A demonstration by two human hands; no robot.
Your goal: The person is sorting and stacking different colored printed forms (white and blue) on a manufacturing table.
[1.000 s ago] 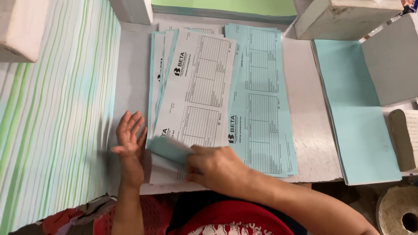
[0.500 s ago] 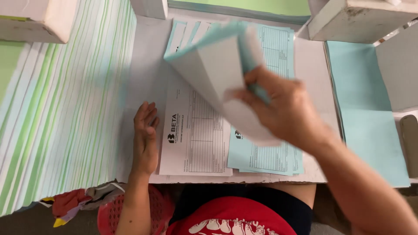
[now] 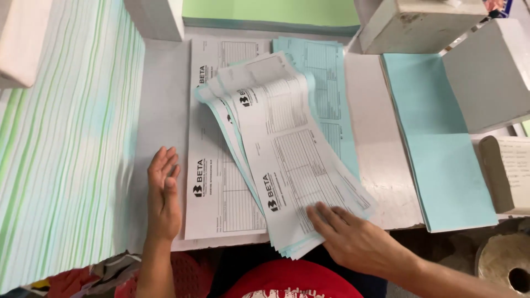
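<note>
A fanned bundle of white and light-blue printed forms [image 3: 281, 149] lies slanted across the table, over a flat white form [image 3: 212, 182]. My right hand [image 3: 353, 240] presses its fingers flat on the bundle's near corner, which overhangs the table edge. On the bare table just left of the flat white form, my left hand [image 3: 164, 196] rests on its edge, fingers together and holding nothing. More light-blue forms [image 3: 331, 83] lie under the bundle at the back.
A wide fanned spread of green and white sheets [image 3: 61, 165] covers the left. A stack of plain light-blue paper [image 3: 441, 149] lies right, with grey blocks [image 3: 486, 77] beside it. Green paper [image 3: 270, 14] sits at the back. A tape roll [image 3: 505, 265] is at bottom right.
My right hand lifted the bundle of forms off the table, then laid it back down slanted and fanned. It now presses the near corner. My left hand stayed beside the forms.
</note>
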